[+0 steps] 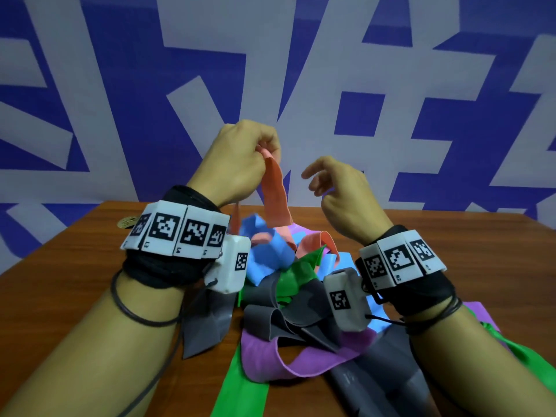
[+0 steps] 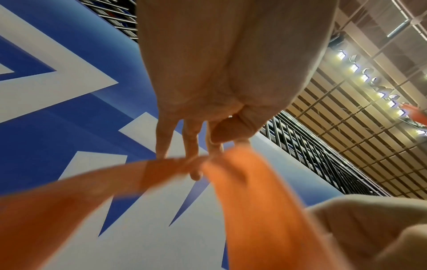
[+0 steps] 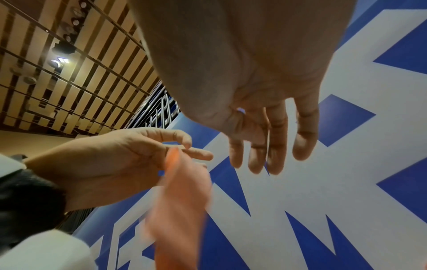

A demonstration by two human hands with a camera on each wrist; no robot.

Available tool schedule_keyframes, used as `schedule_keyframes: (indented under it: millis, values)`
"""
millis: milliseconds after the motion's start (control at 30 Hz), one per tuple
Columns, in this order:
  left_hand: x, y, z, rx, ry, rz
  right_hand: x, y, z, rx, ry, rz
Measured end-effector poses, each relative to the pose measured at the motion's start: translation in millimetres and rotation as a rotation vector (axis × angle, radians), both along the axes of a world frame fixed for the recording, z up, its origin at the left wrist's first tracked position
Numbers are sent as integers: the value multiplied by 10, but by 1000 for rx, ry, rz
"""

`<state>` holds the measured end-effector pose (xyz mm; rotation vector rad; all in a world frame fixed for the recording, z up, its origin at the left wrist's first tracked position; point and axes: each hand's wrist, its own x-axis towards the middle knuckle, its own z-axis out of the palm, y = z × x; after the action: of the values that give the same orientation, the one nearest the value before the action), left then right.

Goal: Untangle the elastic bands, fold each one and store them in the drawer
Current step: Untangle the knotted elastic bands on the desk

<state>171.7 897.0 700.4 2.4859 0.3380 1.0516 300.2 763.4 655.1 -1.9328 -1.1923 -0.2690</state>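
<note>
A blue and white wall (image 1: pixel 301 70) fills the background behind a wooden counter (image 1: pixel 75 281). On the counter lies a tangled heap of elastic bands: a grey band (image 1: pixel 279 317) in the middle and front, a green band (image 1: pixel 240 383) running toward the near edge, a purple band (image 1: pixel 270 359) looped across the front, and a blue band (image 1: pixel 267 251) bunched at the back. The orange band (image 1: pixel 275 191) rises out of the heap, its upper end lifted above the counter while its lower part stays knotted among the blue and green ones. The left hand (image 1: pixel 240 158) is raised over the heap and pinches the top of the orange band between thumb and curled fingers; the left wrist view shows the band draped over the fingertips (image 2: pixel 194 160) in two strands. The right hand (image 1: pixel 340 191) hovers just beside it, to the right, with fingers loosely spread and holding nothing. A small gold object (image 1: pixel 128 221) sits on the counter's far left edge, too unclear to identify.
</note>
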Motion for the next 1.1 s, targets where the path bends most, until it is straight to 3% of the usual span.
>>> schedule_keyframes:
  millis: [100, 267, 367, 467, 600, 900, 1100]
  values:
    - [12, -10, 1, 4, 42, 21, -7, 2, 7, -106, 10, 27]
    - [55, -18, -29, -5, 105, -44, -16, -8, -43, -538, 44, 190]
    - [93, -66, -88, 29, 260, -92, -30, 16, -129, -742, 77, 294]
    - [123, -153, -174, 109, 496, -175, -28, 45, -195, -889, 94, 256]
    - [160, -237, -224, 152, 573, -177, -38, 63, -294, -1009, 97, 212]
    - [161, -209, -211, 160, 578, -161, -50, 124, -378, -980, -19, 232]
    - [151, -146, -184, 172, 506, -113, 16, -4, -103, -457, -75, 223]
